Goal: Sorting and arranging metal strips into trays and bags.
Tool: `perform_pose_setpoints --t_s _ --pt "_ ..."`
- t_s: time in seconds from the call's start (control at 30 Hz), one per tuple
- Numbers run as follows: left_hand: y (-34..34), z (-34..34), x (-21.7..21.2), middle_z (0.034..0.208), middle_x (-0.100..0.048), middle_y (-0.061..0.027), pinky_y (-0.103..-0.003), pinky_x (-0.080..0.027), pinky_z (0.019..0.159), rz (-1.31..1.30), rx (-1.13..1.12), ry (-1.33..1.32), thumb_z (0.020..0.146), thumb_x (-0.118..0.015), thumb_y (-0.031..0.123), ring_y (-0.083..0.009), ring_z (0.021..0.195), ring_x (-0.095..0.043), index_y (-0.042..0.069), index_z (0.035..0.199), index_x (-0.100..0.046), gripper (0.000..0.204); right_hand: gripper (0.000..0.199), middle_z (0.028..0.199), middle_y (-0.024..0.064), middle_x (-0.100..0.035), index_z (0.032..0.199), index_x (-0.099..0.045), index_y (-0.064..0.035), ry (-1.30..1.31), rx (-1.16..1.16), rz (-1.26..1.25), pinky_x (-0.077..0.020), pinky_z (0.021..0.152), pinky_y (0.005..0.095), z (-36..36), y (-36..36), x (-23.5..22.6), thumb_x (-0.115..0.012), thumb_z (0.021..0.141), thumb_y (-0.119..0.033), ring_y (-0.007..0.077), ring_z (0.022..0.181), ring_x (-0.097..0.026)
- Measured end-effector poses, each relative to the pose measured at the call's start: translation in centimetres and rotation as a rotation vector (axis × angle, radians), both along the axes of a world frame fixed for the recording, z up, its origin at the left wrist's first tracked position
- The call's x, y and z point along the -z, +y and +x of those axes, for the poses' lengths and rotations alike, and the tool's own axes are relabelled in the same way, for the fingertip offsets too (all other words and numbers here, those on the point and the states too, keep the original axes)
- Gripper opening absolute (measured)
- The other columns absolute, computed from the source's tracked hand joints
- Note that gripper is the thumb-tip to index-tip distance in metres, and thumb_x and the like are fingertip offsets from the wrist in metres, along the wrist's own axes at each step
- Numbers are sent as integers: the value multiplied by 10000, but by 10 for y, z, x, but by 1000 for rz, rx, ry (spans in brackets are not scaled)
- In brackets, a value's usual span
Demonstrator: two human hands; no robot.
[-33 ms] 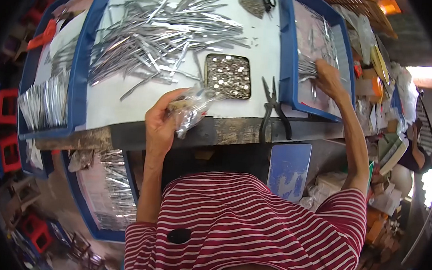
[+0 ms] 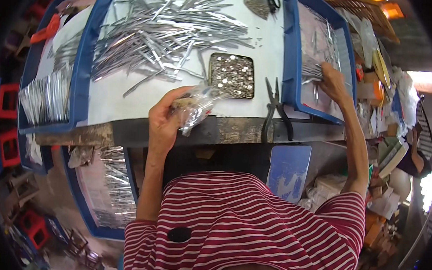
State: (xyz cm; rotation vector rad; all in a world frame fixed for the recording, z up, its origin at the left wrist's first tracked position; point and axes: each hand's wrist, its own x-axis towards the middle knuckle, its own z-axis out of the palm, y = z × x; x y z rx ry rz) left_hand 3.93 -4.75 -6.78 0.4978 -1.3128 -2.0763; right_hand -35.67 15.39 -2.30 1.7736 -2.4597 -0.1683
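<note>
The left hand (image 2: pixel 163 124) is gripping a crinkled clear plastic bag (image 2: pixel 195 109) at the front edge of the white worktop (image 2: pixel 262 24). The right hand (image 2: pixel 332 80) is reaching into a blue tray (image 2: pixel 291 50), fingers seemingly pinching thin metal strips (image 2: pixel 311 71). Black pliers (image 2: pixel 276 109) are lying between them.
</note>
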Motion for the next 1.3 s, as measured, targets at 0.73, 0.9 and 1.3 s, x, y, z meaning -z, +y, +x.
perform_pose_setpoints --t_s 0.73,0.9,1.3 --pt "1 4 -11 858 -536 -6 -177 -398 665 -70 50 51 756 -573 111 -54 753 -475 12 1057 -514 322 107 720 209 -541 741 -466 23 -145 -526 -129 -432 550 412 201 -254 -28 -426 666 -42 338 628 -554" --pt "-4 7 -15 947 -549 -57 -217 -402 757 -90 77 2 726 -591 96 -102 844 -511 -29 1056 -496 365 147 735 212 -552 782 -468 35 -190 -550 -120 -453 560 413 239 -273 -8 -427 689 -71 347 656 -564" --pt "1 2 9 947 -548 -118 -261 -459 726 156 -184 126 683 -578 -13 -183 832 -558 -46 1094 -419 442 229 801 181 -542 842 -499 33 -305 -599 -11 -456 622 413 244 -267 -21 -500 653 -95 329 800 -552"
